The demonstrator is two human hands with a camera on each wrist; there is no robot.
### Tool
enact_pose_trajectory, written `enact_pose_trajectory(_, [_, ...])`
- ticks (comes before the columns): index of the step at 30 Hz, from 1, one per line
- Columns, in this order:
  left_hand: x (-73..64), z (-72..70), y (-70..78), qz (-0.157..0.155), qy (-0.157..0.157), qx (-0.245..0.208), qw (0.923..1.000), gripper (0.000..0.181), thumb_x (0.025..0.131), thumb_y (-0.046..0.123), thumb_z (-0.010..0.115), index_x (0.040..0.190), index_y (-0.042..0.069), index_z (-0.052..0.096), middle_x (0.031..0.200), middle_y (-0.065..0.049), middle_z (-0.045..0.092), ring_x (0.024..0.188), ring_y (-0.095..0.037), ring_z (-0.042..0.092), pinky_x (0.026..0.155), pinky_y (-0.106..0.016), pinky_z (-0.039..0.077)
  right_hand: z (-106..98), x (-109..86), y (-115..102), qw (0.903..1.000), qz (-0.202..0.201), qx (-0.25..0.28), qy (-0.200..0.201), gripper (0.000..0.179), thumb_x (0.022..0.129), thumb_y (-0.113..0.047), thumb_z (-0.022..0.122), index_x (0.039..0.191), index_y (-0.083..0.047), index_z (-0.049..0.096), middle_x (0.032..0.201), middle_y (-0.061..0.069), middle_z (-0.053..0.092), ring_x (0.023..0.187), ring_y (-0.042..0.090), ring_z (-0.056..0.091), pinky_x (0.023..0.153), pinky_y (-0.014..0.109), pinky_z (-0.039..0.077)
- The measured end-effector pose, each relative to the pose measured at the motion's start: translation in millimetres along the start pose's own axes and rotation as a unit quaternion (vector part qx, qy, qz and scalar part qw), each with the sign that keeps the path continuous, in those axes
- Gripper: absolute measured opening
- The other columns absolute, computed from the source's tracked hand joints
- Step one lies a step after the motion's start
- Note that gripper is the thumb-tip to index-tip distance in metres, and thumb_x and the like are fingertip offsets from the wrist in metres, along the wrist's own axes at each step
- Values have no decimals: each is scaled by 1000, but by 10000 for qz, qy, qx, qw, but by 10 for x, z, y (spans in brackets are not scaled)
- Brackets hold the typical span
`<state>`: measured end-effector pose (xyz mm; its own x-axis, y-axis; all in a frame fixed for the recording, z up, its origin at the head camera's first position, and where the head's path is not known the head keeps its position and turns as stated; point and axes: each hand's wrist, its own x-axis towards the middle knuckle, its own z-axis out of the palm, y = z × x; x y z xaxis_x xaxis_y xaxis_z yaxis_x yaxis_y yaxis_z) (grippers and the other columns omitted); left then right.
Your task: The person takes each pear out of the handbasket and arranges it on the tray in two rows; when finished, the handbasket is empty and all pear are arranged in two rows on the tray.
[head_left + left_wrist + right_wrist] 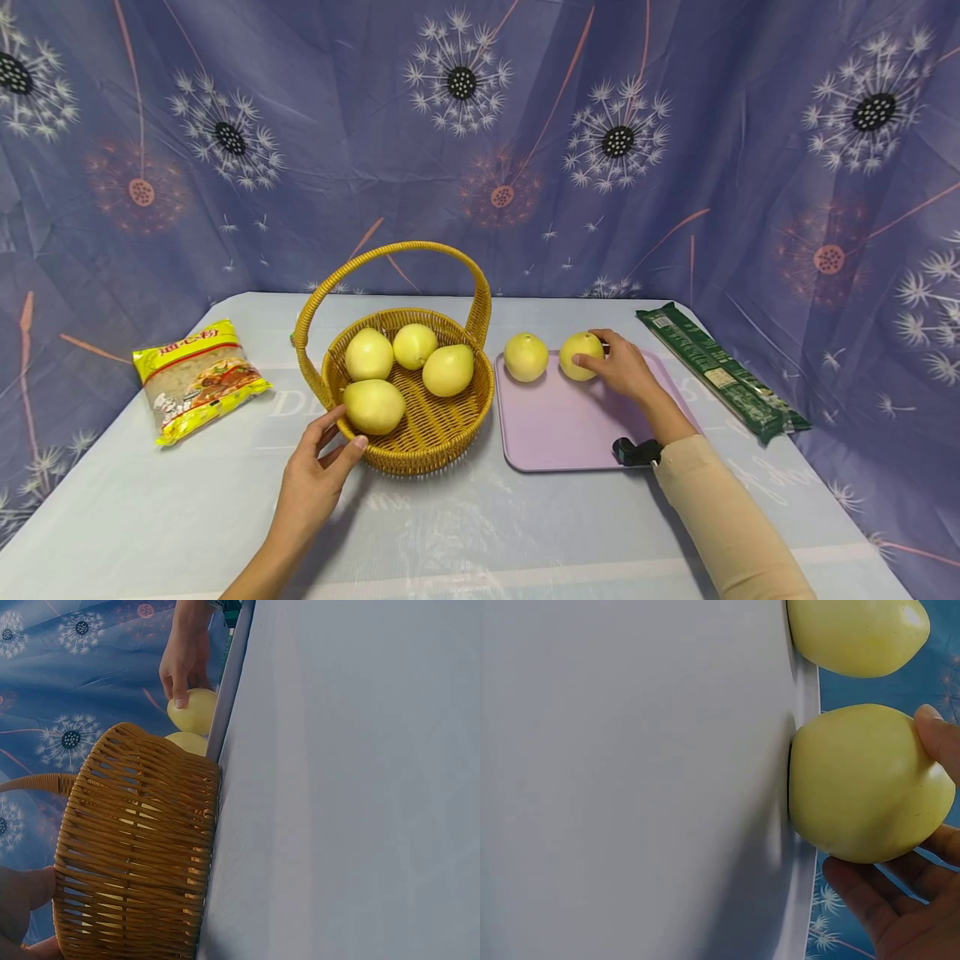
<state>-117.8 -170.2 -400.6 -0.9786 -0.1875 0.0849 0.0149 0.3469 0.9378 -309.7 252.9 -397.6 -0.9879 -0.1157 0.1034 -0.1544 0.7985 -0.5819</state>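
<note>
Step at the tray: your right hand [624,367] is on the right-hand yellow fruit [573,346], so you seem to be at the pick-up or the set-down of that one piece; this moment alone does not settle which.
Next move for that fruit: a lift would call for a firm, even wrap before it leaves the purple tray [558,433]; a release would call for spreading the fingers clear without setting it rolling.
Right fingers on the fruit: curled about it and gripping, the thumb [939,742] on one side, the fingertips [847,885] round the other; the fruit lies between them.
Fruit's place: at the tray's far edge, its base apparently touching; a second fruit [526,357] stands just to its left, clear of your fingers.
Left hand at the rim: your left hand [318,467] grips the near-left rim of the wicker basket [431,464], close beside the nearest fruit inside; whether a finger touches that fruit is hard to tell.
Basket load: four yellow fruits [375,407] lie inside, bare weave showing toward the near right; there looks to be room there.
</note>
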Motion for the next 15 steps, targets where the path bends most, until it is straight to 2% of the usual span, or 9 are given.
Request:
enact_pose_trajectory(8, [-5, 11, 3, 85, 55, -45, 9999, 57, 92, 28, 62, 142, 12, 39, 149, -17, 35, 128, -38, 47, 89, -16, 52, -3, 11, -5, 10000, 43, 34, -49, 75, 84, -47, 67, 140, -5, 41, 133, 22, 53, 117, 37, 52, 93, 49, 48])
enact_pose_trajectory(15, [-2, 10, -8, 36, 65, 5, 10000, 57, 91, 29, 63, 141, 13, 39, 149, -16, 37, 128, -37, 48, 91, -23, 53, -40, -27, -26, 10000, -48, 68, 33, 79, 83, -50, 67, 142, -4, 39, 136, 22, 50, 121, 38, 51, 98, 53, 44])
